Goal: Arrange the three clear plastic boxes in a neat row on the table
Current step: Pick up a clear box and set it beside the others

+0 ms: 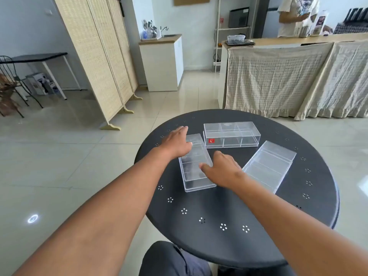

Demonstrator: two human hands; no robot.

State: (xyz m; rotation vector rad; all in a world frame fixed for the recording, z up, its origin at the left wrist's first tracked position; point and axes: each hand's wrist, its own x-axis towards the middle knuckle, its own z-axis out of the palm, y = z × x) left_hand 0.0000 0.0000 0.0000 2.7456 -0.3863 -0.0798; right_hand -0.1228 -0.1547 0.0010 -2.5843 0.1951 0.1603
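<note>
Forearms, then left hand and right hand astride near clear box — fingers straight, tips half-hidden.

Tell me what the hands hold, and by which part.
The left clear box: left hand at its far left corner, right hand at its right long edge. Gripped or just touched, cannot tell.

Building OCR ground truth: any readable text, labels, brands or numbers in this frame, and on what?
Red sticker on the far clear box: white mark, too small to read.
Pouch on the back counter: print blurred, unreadable.
Carton on the floor at left: print blurred, unreadable.
No other text legible.
</note>
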